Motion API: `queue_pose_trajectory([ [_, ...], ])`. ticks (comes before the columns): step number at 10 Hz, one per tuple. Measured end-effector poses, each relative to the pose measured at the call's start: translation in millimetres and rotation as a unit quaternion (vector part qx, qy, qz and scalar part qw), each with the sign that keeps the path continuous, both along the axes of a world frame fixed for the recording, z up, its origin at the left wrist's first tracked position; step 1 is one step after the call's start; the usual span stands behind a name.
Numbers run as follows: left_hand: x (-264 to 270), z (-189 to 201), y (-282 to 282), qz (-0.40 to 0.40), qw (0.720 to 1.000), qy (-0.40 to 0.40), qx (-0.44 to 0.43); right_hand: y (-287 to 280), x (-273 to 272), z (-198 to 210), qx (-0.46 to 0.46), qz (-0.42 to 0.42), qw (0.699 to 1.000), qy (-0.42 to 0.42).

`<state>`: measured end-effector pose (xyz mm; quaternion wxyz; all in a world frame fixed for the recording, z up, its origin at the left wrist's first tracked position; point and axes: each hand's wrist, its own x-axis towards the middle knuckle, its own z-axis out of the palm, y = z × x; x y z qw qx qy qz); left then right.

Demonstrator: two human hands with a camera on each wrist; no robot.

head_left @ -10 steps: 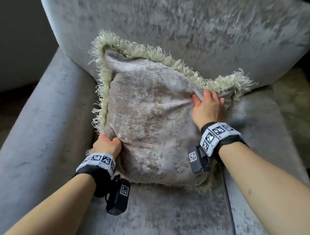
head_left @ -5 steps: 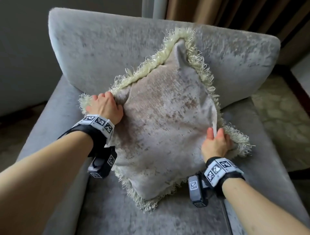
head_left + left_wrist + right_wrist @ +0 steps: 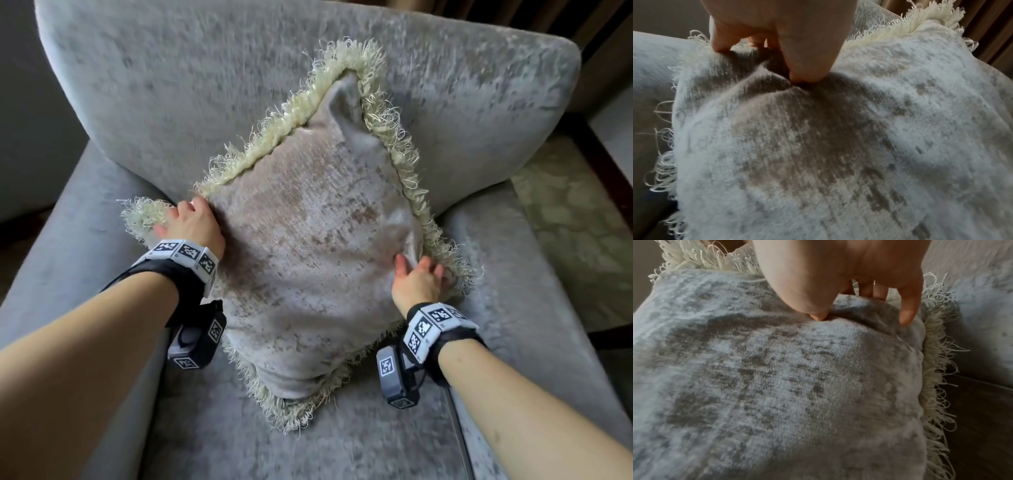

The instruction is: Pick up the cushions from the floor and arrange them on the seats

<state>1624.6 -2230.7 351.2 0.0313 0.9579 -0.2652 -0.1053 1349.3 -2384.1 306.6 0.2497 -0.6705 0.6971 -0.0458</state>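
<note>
Left hand (image 3: pixel 193 224) pinches cushion (image 3: pixel 308 246) at side corner, mid-left of frame, thumb dug into fabric; right hand (image 3: pixel 419 282) pinches opposite corner, right of centre; cushion stands diamond-wise on armchair (image 3: pixel 120 89) seat, top corner leaning on backrest at upper centre; judgement: settle bottom corner firmly, keep both corners level, let go together; fringe (image 3: pixel 394 137) may snag fingers; risk of forward slump

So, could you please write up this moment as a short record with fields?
item: fringed cushion, standing on one corner like a diamond
place: armchair seat, top corner leaning on the backrest
left hand: pinches the cushion's left corner
right hand: pinches the right corner
stage: cushion on the seat, both hands on it
</note>
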Motion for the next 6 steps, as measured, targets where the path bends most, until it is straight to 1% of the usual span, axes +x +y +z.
queue_pose_trajectory([
  [1,2,-3,4,-0.013,1.000,0.019,0.014,6,4,0,-0.006,-0.022,1.000,-0.019],
  [2,5,1,13,-0.028,0.998,0.048,0.028,11,3,12,0.000,-0.029,0.999,-0.016],
  [3,6,17,18,-0.034,0.998,0.060,0.013,16,2,34,0.009,-0.031,0.999,-0.007],
  [4,-2,48,17,-0.057,0.996,0.061,0.041,20,0,58,0.012,-0.028,1.000,0.003],
  [5,-19,85,18,-0.112,0.990,0.066,0.048,27,-3,90,0.013,-0.018,1.000,-0.016],
  [6,-38,108,22,-0.172,0.980,0.095,0.029,43,-1,122,-0.002,0.029,0.997,-0.071],
])
